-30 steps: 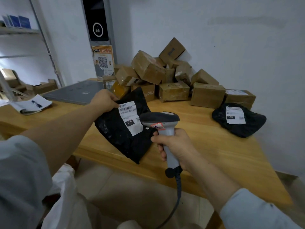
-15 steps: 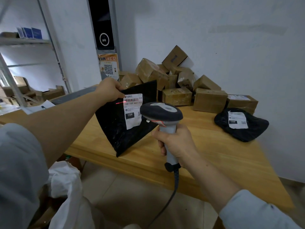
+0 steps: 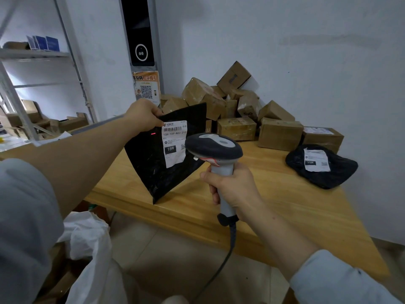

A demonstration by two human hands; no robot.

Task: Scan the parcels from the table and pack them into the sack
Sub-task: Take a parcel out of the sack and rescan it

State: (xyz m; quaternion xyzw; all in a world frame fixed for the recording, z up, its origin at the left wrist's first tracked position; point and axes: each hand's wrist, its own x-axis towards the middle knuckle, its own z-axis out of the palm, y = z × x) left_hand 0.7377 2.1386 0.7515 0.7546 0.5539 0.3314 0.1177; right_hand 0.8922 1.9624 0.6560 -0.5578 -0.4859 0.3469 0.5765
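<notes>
Left grip (image 3: pixel 142 115): one mailer (image 3: pixel 157 172); right grip (image 3: pixel 232 185): one scanner (image 3: pixel 215 148)

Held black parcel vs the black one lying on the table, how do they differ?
The held parcel is flat; the lying parcel is lumpy. The left hand pinches the held parcel's top corner, so it hangs near upright; the lying parcel rests on the table, untouched. The held parcel's label faces the scanner in the right hand; the lying parcel's label faces up. Shared: black bags, white labels marked 15H.
</notes>
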